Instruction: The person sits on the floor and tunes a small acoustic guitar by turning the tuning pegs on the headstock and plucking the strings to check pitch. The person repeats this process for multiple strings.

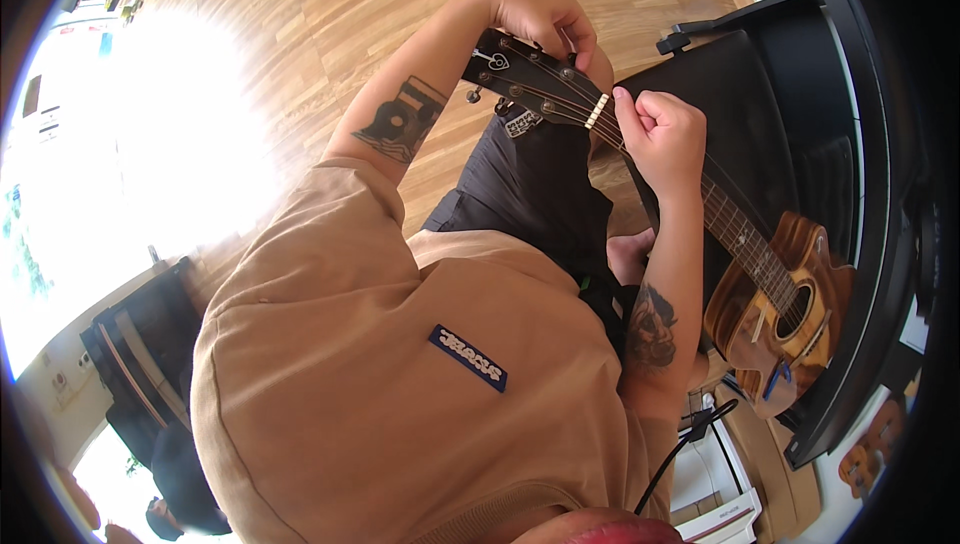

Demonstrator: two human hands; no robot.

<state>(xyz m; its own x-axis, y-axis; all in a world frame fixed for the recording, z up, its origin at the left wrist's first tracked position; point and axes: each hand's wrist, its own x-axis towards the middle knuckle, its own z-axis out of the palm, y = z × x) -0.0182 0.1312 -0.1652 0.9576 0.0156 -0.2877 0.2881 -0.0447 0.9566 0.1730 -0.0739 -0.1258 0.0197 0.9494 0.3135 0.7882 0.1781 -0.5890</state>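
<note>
An acoustic guitar [735, 344] with a wood-grain body lies slanting across my right side, its neck [738, 229] running up toward my knees. The black headstock [520, 74] carries several tuning pegs and strings, with a pale nut [597, 110] at its base. My left hand [548, 19] reaches over the far side of the headstock, fingers closed around a dark tuning peg [571, 59]. Beside the nut, my right hand [668, 134] is curled, thumb against the bent fingers over the strings; what it pinches is too small to make out. A blue object [778, 376] rests near the guitar's bridge.
A black padded surface [745, 94] with a raised black frame [848, 64] borders the guitar on the right. Wood flooring [350, 4] lies ahead. A cardboard box [785, 464] and a black cable [690, 434] are at the lower right. Bright light washes out the left.
</note>
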